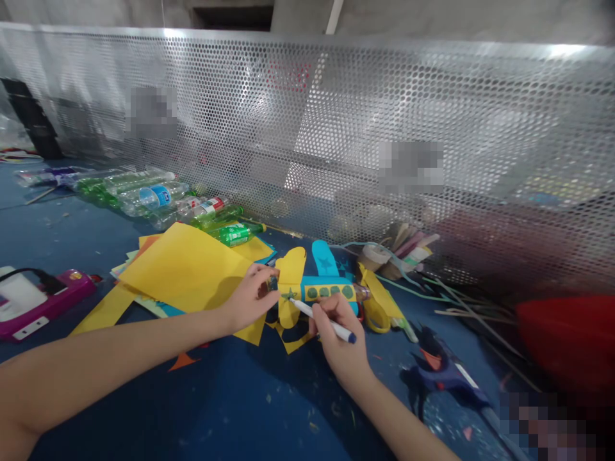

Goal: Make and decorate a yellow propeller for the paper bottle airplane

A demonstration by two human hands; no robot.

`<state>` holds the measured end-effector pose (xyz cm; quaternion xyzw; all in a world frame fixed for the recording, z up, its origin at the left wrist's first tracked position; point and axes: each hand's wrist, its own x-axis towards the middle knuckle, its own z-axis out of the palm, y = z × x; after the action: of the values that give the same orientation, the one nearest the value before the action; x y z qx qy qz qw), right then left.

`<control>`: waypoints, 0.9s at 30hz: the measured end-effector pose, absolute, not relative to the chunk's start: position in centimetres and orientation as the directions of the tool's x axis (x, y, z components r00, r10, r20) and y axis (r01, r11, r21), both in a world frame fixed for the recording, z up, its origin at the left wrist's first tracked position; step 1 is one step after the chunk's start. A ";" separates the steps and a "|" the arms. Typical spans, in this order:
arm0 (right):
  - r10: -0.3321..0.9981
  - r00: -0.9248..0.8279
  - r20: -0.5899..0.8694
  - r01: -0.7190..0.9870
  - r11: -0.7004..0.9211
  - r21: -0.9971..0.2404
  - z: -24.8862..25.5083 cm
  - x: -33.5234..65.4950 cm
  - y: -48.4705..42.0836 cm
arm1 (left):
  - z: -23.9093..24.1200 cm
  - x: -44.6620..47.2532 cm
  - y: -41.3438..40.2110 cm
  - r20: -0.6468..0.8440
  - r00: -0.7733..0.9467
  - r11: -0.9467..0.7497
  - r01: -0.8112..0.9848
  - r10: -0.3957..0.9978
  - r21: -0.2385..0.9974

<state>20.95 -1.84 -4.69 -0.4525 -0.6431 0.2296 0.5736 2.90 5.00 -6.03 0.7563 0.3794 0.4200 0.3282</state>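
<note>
A plastic bottle wrapped in blue and yellow paper (329, 282) lies on its side, with paper wings like a toy plane's. A row of dark green circles runs along its yellow strip. At its left end, a yellow paper wing piece (291, 264) bears a dark star. My left hand (254, 296) grips this end between thumb and curved fingers. In my right hand (340, 333) is a white marker (321, 320) with a dark blue end, its tip touching the star. A blue paper wing (325, 258) with a star sticks up behind the bottle.
Yellow and coloured paper sheets (185, 266) lie left, before several plastic bottles (158, 195). A purple power strip (62, 298) stands far left. To the right are yellow scissors (377, 317) and a blue glue gun (449, 374). A perforated metal screen (336, 115) borders the back.
</note>
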 end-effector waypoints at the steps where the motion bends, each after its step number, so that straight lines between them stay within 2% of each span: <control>1: 0.843 0.067 0.533 0.321 0.488 -0.812 -4.7 21.0 -1.8 | -6.0 2.9 5.0 0.383 0.362 -0.495 0.300 0.850 0.816; 27: 0.839 0.085 0.537 0.313 0.489 -0.814 -4.9 21.0 -1.8 | -6.0 2.9 5.0 0.387 0.363 -0.501 0.307 0.848 0.809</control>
<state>20.98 -1.78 -4.88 -0.4519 -0.6375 0.2260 0.5817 2.91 5.02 -6.02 0.7593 0.3800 0.4172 0.3242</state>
